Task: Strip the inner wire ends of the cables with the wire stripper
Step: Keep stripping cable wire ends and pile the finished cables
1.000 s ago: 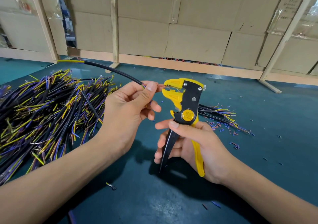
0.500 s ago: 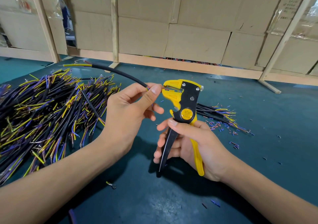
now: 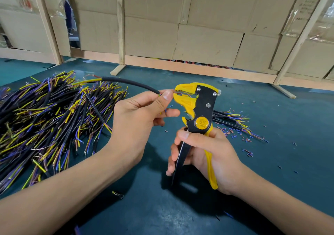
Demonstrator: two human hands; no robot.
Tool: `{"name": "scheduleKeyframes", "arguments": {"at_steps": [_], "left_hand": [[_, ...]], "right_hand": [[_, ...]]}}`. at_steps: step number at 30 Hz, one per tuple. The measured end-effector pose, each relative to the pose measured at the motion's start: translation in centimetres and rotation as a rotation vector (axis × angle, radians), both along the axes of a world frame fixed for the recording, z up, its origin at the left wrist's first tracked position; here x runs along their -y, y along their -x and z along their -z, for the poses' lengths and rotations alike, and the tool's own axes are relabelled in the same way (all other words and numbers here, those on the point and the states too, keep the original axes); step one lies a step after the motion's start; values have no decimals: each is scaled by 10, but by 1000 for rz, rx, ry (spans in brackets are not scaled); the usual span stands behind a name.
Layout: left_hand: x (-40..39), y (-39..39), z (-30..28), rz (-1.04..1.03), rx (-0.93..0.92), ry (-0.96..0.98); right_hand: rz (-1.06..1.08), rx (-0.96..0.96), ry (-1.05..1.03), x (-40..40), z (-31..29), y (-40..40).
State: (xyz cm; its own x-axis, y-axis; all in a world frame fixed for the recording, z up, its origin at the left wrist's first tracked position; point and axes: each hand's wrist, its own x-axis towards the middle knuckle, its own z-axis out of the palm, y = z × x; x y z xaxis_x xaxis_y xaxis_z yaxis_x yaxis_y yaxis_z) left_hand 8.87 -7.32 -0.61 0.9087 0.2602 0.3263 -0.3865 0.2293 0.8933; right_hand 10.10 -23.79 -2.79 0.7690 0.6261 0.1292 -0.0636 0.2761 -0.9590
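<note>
Pinching a black cable (image 3: 130,83) near its end between left hand (image 3: 139,122) thumb and fingers, one inner wire fed into the yellow head of the wire stripper (image 3: 196,111). Right hand (image 3: 204,155) curled round both stripper handles, tool upright above the teal surface (image 3: 289,126). Heaped cables (image 3: 45,119) left of the left hand; stripped cables (image 3: 233,121) and insulation bits (image 3: 235,135) beyond the right.

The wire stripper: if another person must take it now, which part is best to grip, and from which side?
Probably the two long handles of the wire stripper, approached from below. They splay downward, though the right hand already wraps them. The yellow head points left, where the left hand feeds a cable into it.
</note>
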Motion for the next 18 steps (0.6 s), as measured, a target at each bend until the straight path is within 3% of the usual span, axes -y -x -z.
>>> {"name": "scheduleKeyframes", "arguments": {"at_steps": [11, 18], "left_hand": [[2, 6, -7, 146, 40, 157], [3, 9, -10, 131, 50, 104]], "right_hand": [[12, 49, -12, 2, 2, 4], [15, 22, -26, 2, 1, 3]]}}
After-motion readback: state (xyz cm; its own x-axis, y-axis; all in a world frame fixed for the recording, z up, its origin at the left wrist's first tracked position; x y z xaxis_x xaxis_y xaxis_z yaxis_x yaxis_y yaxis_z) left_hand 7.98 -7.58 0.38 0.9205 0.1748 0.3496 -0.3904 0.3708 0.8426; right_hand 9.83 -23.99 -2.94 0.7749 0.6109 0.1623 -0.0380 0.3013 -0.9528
